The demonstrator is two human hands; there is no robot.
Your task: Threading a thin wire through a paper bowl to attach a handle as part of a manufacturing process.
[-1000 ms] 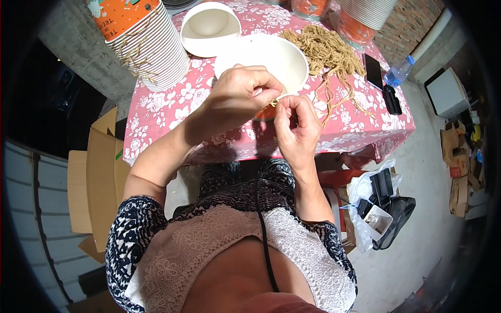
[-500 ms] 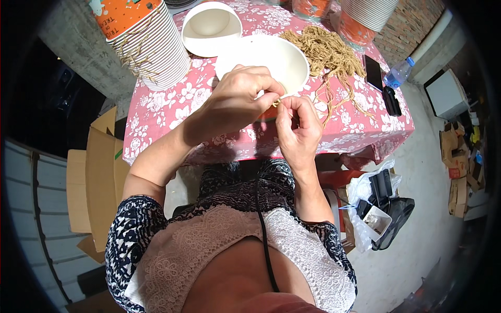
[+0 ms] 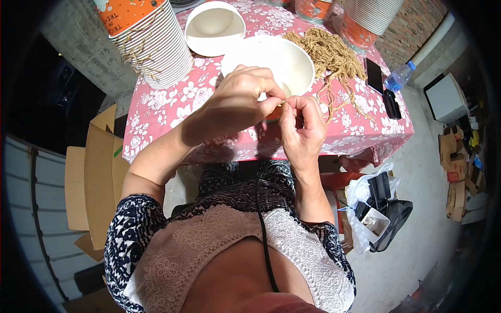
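My left hand (image 3: 242, 91) reaches over a white-lined paper bucket (image 3: 298, 62), with thumb and forefinger pinched at its near rim. My right hand (image 3: 305, 122) meets it there, also pinching. Between the two sets of fingertips a small bit of tan cord shows; most of it is hidden by the fingers. Under the hands a patch of the bucket's orange outer side (image 3: 271, 115) is visible. Behind and to the left sits another white-lined bucket (image 3: 216, 28), tilted with its mouth facing me. A heap of loose tan cord (image 3: 329, 49) lies just right of the bucket.
Nested buckets with cord pieces form a tall stack (image 3: 156, 52) at left; another stack (image 3: 368, 23) stands back right. A phone (image 3: 373, 75), a black case (image 3: 391, 104) and a water bottle (image 3: 400, 76) line the right edge of the flowered tablecloth (image 3: 162, 117). Cardboard (image 3: 99, 182) stands left.
Both hands stay pinched at the rim, the right one turned slightly. The tabletop things sit a little further right in view, and less cord shows between the fingertips.
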